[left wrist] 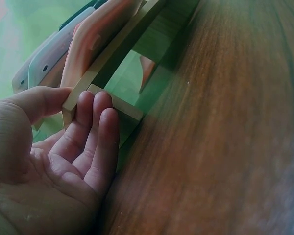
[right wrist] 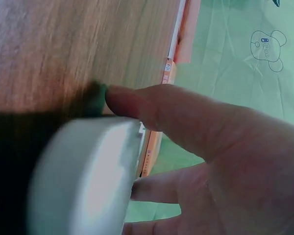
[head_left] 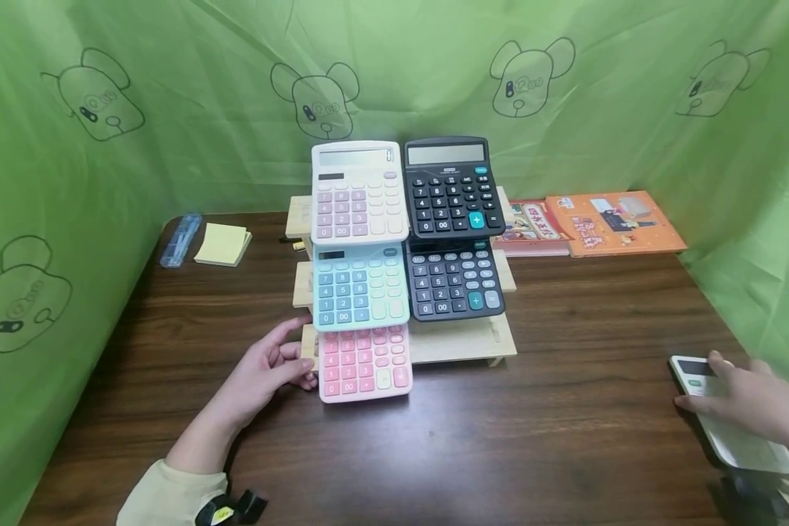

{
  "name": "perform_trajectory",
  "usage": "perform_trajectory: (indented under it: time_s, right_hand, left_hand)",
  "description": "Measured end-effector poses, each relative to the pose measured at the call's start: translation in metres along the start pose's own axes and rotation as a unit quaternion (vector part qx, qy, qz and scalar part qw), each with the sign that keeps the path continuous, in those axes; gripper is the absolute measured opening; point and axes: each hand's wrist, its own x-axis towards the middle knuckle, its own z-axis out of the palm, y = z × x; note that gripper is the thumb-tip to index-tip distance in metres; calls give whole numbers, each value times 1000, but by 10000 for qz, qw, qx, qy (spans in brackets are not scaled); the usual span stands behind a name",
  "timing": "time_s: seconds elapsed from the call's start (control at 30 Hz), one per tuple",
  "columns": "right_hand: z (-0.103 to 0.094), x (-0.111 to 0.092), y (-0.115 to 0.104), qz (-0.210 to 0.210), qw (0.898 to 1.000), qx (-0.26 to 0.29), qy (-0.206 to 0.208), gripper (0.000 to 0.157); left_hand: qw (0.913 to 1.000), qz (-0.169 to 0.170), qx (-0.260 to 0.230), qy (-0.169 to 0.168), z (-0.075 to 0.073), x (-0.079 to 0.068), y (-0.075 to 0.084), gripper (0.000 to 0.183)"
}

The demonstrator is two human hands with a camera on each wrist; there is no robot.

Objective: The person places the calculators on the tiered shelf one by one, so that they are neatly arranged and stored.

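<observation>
A tiered wooden stand (head_left: 456, 343) carries several calculators in two columns. My left hand (head_left: 256, 380) grips its lower left corner, thumb on top and fingertips curled under the shelf edge (left wrist: 103, 68) in the left wrist view. Beside that thumb lies a pink calculator (head_left: 365, 365) on the bottom step. Higher up the left column are a light blue calculator (head_left: 394, 274) and a white one with purple keys (head_left: 355, 186). At the far right my right hand (head_left: 756, 398) holds a pale calculator (head_left: 739, 446) by its edges, covering many of its keys.
The right column has a black calculator (head_left: 450, 183) above a dark one (head_left: 456, 288). Behind the stand to the right lie an orange book (head_left: 631, 241) and a red one (head_left: 539, 219). Yellow sticky notes (head_left: 222, 245) and a blue translucent object (head_left: 181, 241) lie back left. Green curtains (head_left: 421, 73) enclose the table.
</observation>
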Motion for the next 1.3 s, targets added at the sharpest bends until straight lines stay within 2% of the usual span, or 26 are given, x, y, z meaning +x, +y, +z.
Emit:
perform_trajectory:
  time_s: [0.13,0.37,0.5,0.63,0.83,1.0,1.13,1.3]
  right_hand:
    - [0,2,3,13,9999,66,-143,97]
    - [-3,5,8,-9,9999,97,-137,97]
    - [-9,6,2,-97,9999,34,-106,97]
    - [-13,6,-10,18,9999,165,-44,98]
    - [-13,6,-45,-4,9988,466,140,102]
    - [-23,10,-84,-53,9966,689,459,102]
    - [-33,12,-121,-362,9908,833,1007,101]
    - [-44,10,-164,-916,9809,675,1576,95]
  left_hand:
    - [10000,7,10,-6,-1,0,0,64]
    - [10000,30,3,-17,0,1,0,64]
    - [10000,25,-55,9,2,3,-2,65]
    - [10000,-3,-86,-40,3,4,-3,66]
    - [10000,-6,-53,10,0,-1,-1,67]
    - [10000,20,-40,-47,-4,-5,0,67]
    - [9999,65,-54,-78,-5,-5,0,67]
    - [9997,130,-98,-163,-1,1,-2,67]
